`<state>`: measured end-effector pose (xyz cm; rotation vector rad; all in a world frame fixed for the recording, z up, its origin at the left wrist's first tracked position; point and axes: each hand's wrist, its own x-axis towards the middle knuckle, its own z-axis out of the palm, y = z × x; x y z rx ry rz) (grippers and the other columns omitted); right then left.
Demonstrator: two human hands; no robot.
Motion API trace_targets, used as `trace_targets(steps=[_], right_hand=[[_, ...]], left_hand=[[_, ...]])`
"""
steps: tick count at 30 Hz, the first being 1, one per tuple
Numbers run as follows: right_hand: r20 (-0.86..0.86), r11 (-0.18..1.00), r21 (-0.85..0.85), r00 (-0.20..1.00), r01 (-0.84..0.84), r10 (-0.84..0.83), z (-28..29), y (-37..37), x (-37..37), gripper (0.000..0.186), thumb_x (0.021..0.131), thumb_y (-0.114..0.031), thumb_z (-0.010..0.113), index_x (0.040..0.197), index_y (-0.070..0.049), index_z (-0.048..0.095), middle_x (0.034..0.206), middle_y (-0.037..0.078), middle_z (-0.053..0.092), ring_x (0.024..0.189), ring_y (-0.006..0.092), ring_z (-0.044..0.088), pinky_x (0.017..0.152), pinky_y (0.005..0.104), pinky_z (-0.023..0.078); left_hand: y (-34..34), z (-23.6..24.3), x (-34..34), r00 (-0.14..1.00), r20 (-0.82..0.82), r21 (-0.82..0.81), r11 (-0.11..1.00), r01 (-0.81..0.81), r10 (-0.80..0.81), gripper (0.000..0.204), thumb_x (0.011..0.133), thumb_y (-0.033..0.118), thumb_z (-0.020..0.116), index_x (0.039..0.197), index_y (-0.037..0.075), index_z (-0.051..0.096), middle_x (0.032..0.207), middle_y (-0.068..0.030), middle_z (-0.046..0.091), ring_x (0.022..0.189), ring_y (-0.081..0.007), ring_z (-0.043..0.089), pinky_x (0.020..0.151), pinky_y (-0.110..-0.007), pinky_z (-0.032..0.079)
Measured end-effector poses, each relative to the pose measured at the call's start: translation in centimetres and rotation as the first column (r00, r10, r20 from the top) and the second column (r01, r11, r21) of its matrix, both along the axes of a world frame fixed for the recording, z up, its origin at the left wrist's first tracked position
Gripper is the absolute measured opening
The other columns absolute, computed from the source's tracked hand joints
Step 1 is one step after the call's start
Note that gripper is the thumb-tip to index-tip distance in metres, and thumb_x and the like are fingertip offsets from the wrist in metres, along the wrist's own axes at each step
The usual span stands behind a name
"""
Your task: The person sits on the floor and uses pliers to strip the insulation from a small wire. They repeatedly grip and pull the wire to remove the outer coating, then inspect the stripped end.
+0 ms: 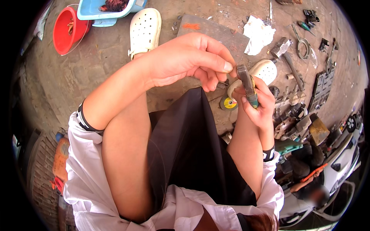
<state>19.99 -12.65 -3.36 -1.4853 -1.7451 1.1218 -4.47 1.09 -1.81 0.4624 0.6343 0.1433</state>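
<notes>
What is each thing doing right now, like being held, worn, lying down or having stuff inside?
Dark metal tool with green handle: held in the right hand.
Left hand: thumb and forefinger together near that tool's top.
Round red plastic bucket: some brownish things inside.
Light-blue plastic basin: dark reddish stuff inside.
Cream plastic clogs with holes: worn.
Crumpled white sheet: lying down.
Metal-headed hammer: lying down.

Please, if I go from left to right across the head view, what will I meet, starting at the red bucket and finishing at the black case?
Red bucket → left clog → left hand → held tool → hammer → black case.
</notes>
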Motion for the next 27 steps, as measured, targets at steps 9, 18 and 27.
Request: trace_targets(steps=[9, 18, 27], right_hand=[[0.013, 0.999, -0.045, 1.0, 0.004, -0.003, 0.1, 0.1, 0.0, 0.023, 0.065, 0.002, 0.064, 0.088, 0.005, 0.068, 0.114, 0.019, 0.063, 0.09, 0.0266, 0.066, 0.077, 0.0311, 0.051], [0.034, 0.992, -0.08, 0.995, 0.096, -0.093, 0.0, 0.1, -0.4, 0.022, 0.068, 0.005, 0.062, 0.089, 0.005, 0.068, 0.12, 0.02, 0.061, 0.094, 0.0265, 0.066, 0.081, 0.0304, 0.051], [0.145, 0.994, -0.012, 0.984, 0.109, -0.107, -0.1, 0.2, -0.7, 0.024, 0.068, 0.003, 0.068, 0.09, 0.007, 0.064, 0.121, 0.021, 0.061, 0.098, 0.0298, 0.065, 0.083, 0.0326, 0.051]], left_hand=[[0.1, -0.2, 0.0, 0.999, -0.047, 0.062, 0.998, -0.002, 0.005, 0.015, 0.088, 0.012, 0.064, 0.094, -0.002, 0.066, 0.08, -0.007, 0.066, 0.056, -0.0105, 0.06, 0.052, -0.023, 0.05], [-0.5, 0.1, 0.6, 0.979, -0.152, 0.412, 0.909, -0.061, 0.134, 0.011, 0.088, 0.01, 0.062, 0.09, 0.0, 0.065, 0.074, -0.0031, 0.063, 0.058, -0.0079, 0.061, 0.055, -0.022, 0.049], [-1.2, 0.7, 1.4, 0.926, -0.261, 0.607, 0.792, -0.062, 0.272, 0.005, 0.086, 0.003, 0.061, 0.088, -0.002, 0.063, 0.071, -0.001, 0.062, 0.06, -0.0045, 0.06, 0.055, -0.019, 0.048]])
